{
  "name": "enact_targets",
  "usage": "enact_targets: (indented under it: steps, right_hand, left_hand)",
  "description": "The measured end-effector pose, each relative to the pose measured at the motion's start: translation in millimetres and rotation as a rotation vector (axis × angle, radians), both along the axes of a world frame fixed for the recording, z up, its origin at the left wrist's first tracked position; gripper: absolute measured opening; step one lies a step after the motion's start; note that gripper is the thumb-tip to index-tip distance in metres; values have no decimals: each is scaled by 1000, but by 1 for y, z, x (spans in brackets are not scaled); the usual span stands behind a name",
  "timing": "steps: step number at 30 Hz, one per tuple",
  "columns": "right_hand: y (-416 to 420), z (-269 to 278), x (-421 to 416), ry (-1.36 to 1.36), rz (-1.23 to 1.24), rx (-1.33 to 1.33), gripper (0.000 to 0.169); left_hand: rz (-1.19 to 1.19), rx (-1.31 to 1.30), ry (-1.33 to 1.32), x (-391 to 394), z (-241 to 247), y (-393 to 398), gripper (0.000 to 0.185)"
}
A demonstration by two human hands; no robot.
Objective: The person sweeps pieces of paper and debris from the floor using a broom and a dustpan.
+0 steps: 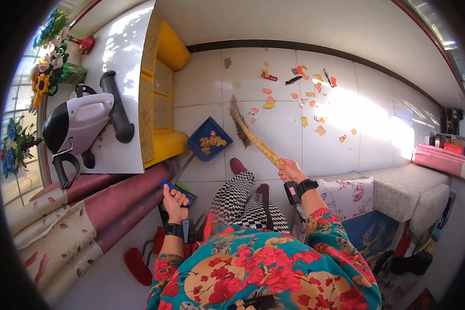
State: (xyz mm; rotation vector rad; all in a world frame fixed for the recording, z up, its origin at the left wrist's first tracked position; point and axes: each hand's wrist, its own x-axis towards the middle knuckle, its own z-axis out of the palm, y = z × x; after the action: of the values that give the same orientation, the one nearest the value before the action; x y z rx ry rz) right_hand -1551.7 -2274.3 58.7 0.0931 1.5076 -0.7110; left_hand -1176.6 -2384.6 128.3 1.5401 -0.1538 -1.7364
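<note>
My right hand (290, 170) grips the wrapped handle of a straw broom (261, 145). The broom's bristles rest on or close above the tiled floor, just right of a blue dustpan (197, 136). My left hand (175, 199) is closed around the upper end of the dustpan's long handle (183, 167), whose blue tip shows above my fist. Several yellow and orange scraps (213, 142) lie in the pan. More paper scraps (269, 102), a red wrapper (269, 76) and a dark strip (293, 80) are scattered over the tiles beyond the broom.
Left stands a white-topped table (130, 161) with yellow legs, bearing a grey and black appliance (79, 116) and artificial flowers (42, 83). Pink curtains (120, 193) hang below it. A grey upholstered sofa (403, 186) is at right. Bright sunlight covers part of the floor (261, 54).
</note>
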Motion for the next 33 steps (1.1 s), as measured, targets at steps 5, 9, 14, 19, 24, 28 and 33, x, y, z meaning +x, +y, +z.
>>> enact_targets:
  steps: [5, 9, 14, 19, 24, 28, 33]
  right_hand:
    - [-17, -31, -47, 183, -150, 96, 41]
    - [-26, -16, -51, 256, -296, 61, 50]
    - [-47, 8, -20, 142, -419, -118, 55]
    - [-90, -8, -20, -215, -176, -165, 57]
    - [-165, -60, -34, -221, -12, -105, 51]
    - [-179, -75, -107, -56, -129, -70, 39]
    - [-130, -26, -199, 176, -335, -82, 34]
  left_hand:
    - [-20, 27, -15, -4, -7, -16, 39]
    - [-3, 68, -50, 0, -14, -16, 39]
    - [31, 106, -58, 3, -13, -9, 39]
    - [89, 140, -112, -13, -6, 2, 40]
    - [146, 151, -119, -45, 9, 6, 41]
    - [164, 145, -84, -67, 16, 4, 41]
    - [128, 166, -115, -96, 19, -11, 41]
